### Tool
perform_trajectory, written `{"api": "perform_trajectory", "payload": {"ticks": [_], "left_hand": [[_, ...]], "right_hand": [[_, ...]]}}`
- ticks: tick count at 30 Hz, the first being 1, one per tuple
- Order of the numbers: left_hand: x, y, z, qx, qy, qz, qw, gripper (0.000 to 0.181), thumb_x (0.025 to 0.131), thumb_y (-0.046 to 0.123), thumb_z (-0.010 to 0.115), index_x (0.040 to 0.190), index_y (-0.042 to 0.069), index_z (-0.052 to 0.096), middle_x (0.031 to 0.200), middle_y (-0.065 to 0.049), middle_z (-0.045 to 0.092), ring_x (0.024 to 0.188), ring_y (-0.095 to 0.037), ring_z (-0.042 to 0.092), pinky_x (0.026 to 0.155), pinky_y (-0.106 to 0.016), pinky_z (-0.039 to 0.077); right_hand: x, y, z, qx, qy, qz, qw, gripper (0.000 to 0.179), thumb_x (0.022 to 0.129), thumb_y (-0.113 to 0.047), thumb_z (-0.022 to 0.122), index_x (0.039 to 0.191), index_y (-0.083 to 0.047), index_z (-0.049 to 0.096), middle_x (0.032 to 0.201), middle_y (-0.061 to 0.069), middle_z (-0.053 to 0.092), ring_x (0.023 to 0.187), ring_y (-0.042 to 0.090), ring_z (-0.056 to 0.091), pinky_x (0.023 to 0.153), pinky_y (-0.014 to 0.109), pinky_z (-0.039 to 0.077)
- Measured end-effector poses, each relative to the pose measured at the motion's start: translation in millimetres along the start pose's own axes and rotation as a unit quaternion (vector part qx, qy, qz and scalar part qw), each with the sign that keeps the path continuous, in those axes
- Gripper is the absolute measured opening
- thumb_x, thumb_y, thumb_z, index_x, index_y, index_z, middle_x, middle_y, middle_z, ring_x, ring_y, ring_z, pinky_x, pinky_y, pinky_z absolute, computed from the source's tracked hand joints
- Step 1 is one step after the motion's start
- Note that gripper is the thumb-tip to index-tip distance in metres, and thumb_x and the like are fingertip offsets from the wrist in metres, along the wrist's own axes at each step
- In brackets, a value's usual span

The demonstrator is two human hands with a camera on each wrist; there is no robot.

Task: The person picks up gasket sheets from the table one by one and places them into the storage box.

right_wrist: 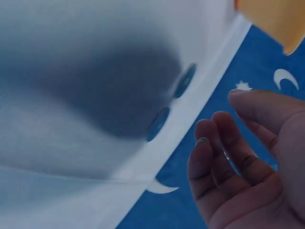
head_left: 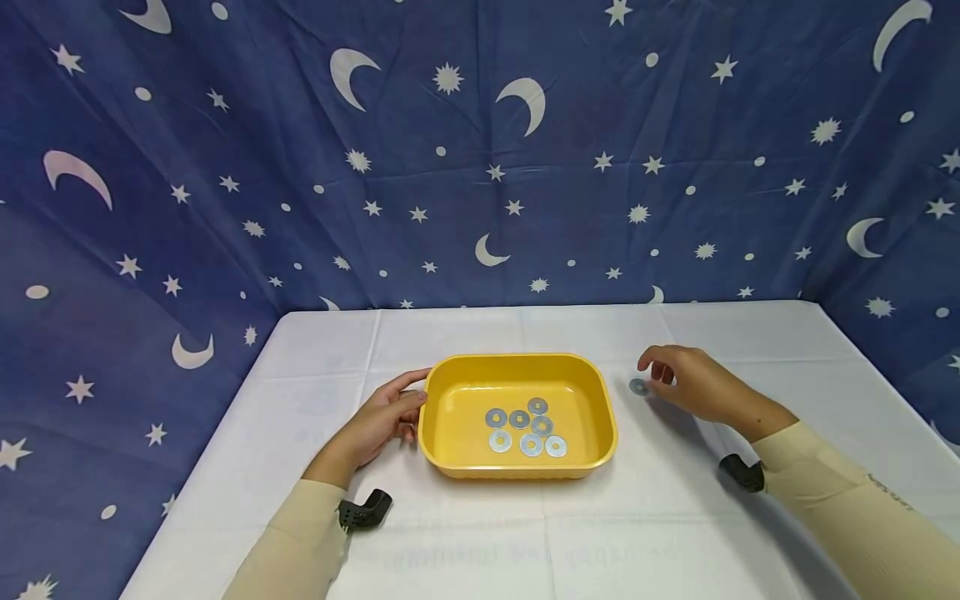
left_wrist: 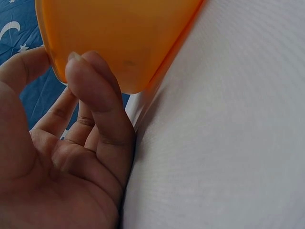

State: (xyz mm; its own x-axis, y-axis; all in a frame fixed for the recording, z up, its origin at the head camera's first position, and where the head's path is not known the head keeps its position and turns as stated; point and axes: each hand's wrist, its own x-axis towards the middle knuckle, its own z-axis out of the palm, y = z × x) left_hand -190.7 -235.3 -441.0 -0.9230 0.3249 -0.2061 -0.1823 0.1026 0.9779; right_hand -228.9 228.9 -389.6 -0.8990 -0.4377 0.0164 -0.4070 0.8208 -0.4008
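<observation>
A yellow tray point(head_left: 517, 472) stands on the white table with several flat metal washers point(head_left: 531, 445) lying in it. My left hand point(head_left: 381, 419) holds the tray's left end, thumb and fingers at its rim and outer wall; in the left wrist view the curled fingers point(left_wrist: 99, 105) lie close to the wall. Right of the tray, my right hand point(head_left: 693, 385) hovers low over the table by a loose washer point(head_left: 639, 387). Two washers point(right_wrist: 185, 81) show there in the right wrist view. Thumb and bent fingers stand apart with nothing between them.
A white cloth point(head_left: 450, 542) covers the table. Behind and at the sides hangs a dark blue curtain point(head_left: 420, 250) with moons and stars. Each wrist carries a black device, the left one point(head_left: 365, 510) low over the table.
</observation>
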Motion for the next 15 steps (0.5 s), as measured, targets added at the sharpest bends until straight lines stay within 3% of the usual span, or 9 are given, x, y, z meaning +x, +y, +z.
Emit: {"api": "perform_trajectory", "payload": {"ticks": [15], "left_hand": [[-1.0, 1.1, -0.5, -0.003, -0.003, 0.000, 1.0000, 0.053, 0.101, 0.030, 0.057, 0.151, 0.018, 0.041, 0.088, 0.000, 0.061, 0.063, -0.011, 0.056, 0.055, -0.020, 0.050]], "right_hand": [[10.0, 30.0, 7.0, -0.008, -0.045, 0.091, 0.9948, 0.021, 0.085, -0.003, 0.073, 0.104, -0.007, 0.065, 0.082, 0.004, 0.061, 0.074, 0.018, 0.053, 0.069, 0.031, 0.050]]}}
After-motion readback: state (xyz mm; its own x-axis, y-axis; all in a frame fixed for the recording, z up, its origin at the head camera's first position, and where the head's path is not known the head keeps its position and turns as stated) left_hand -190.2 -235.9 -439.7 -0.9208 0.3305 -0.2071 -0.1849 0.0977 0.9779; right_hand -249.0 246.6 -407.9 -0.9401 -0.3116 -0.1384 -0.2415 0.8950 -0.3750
